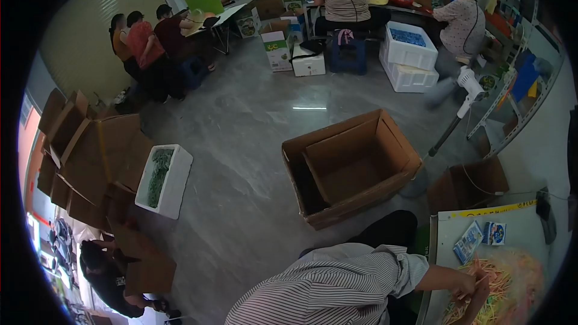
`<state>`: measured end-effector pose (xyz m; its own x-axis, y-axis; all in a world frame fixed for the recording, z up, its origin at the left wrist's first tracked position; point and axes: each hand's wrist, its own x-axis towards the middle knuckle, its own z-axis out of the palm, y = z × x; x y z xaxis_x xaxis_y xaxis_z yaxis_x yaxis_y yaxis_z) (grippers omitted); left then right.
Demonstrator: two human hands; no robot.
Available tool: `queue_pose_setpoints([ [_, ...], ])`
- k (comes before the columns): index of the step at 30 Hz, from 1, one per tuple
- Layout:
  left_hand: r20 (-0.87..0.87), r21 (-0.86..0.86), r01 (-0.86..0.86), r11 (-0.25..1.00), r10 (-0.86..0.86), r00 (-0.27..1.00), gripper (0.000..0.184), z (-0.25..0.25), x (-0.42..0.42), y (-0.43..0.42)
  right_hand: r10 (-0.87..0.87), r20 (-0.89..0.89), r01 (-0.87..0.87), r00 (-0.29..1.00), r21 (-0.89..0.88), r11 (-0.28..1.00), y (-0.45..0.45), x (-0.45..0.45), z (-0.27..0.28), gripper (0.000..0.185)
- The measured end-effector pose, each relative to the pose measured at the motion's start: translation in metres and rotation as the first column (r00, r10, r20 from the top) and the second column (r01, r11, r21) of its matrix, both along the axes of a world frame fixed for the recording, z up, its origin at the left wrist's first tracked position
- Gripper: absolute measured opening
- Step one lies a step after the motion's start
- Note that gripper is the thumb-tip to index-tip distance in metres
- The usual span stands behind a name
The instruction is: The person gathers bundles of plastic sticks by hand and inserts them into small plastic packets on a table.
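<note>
My left hand, reaching from a striped sleeve, is closed above a heap of thin coloured strips at the lower right. Its fingers meet those of my right hand, which comes up from the bottom edge and is closed too. What lies between the fingers is too small to make out. The strips are pink, yellow, orange and green, partly inside a clear plastic bag. Just above the heap lie a blue-and-white packet and a smaller blue packet.
A yellow measuring tape runs along the edge of the white table. Beside me is a large open carton. A foam box with green contents stands left. Several people work at the back; a person handles cartons lower left.
</note>
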<state>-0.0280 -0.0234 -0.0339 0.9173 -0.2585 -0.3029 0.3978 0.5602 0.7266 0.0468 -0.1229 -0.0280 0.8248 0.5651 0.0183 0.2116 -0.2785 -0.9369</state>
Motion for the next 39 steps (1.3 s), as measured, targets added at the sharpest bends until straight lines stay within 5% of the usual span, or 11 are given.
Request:
queue_pose_setpoints([
  [8, -0.095, -0.217, 0.055, 0.975, -0.077, 0.992, 0.003, 0.012, 0.000, 0.003, 0.083, -0.296, -0.134, 0.952, -0.156, 0.979, 0.002, -0.023, 0.039, 0.034],
  [10, -0.121, -0.175, 0.056, 0.983, -0.078, 0.990, 0.004, 0.006, 0.002, 0.003, -0.173, 0.146, 0.139, 0.974, 0.216, 0.966, 0.023, -0.061, 0.049, 0.030],
  [16, 0.001, -0.225, -0.063, 0.972, 0.065, 0.998, 0.011, -0.065, 0.034, -0.032, 0.278, -0.029, -0.278, 0.960, -0.191, 0.941, -0.015, -0.017, 0.027, 0.031],
  [19, -0.122, -0.435, -0.136, 0.890, 0.091, 0.988, 0.021, -0.017, -0.001, -0.015, 0.325, 0.452, -0.319, 0.831, -0.091, 0.943, -0.014, -0.028, 0.022, 0.048],
  [21, -0.129, -0.278, -0.337, 0.899, 0.313, 0.941, 0.011, -0.013, 0.003, -0.011, -0.127, -0.056, 0.138, 0.990, 0.254, 0.957, -0.008, -0.044, 0.022, 0.046],
  [23, -0.059, -0.164, -0.531, 0.832, 0.529, 0.847, 0.026, 0.039, -0.022, -0.011, -0.337, -0.420, 0.532, 0.843, 0.555, 0.640, 0.002, -0.067, 0.020, 0.043],
  [30, 0.088, 0.386, -0.413, 0.825, 0.413, 0.906, 0.025, 0.029, -0.020, -0.028, 0.140, -0.784, 0.739, 0.605, 0.618, 0.267, 0.009, -0.096, 0.036, 0.040],
  [33, 0.180, 0.181, -0.394, 0.901, 0.363, 0.914, 0.028, 0.026, -0.020, -0.017, -0.239, -0.564, 0.566, 0.790, 0.523, 0.637, 0.007, -0.086, 0.025, 0.034],
  [35, 0.039, 0.196, -0.172, 0.965, 0.168, 0.985, 0.022, 0.050, -0.030, -0.012, -0.401, 0.228, 0.273, 0.887, 0.440, 0.855, 0.005, -0.077, 0.033, 0.034],
  [36, 0.034, 0.197, -0.170, 0.966, 0.166, 0.986, 0.022, 0.049, -0.033, -0.012, -0.402, 0.223, 0.277, 0.888, 0.439, 0.855, -0.001, -0.072, 0.039, 0.034],
  [39, 0.014, 0.333, 0.004, 0.943, -0.009, 1.000, 0.014, 0.044, -0.036, -0.004, 0.202, 0.482, -0.231, 0.852, 0.000, 0.973, -0.012, -0.053, 0.065, 0.030],
])
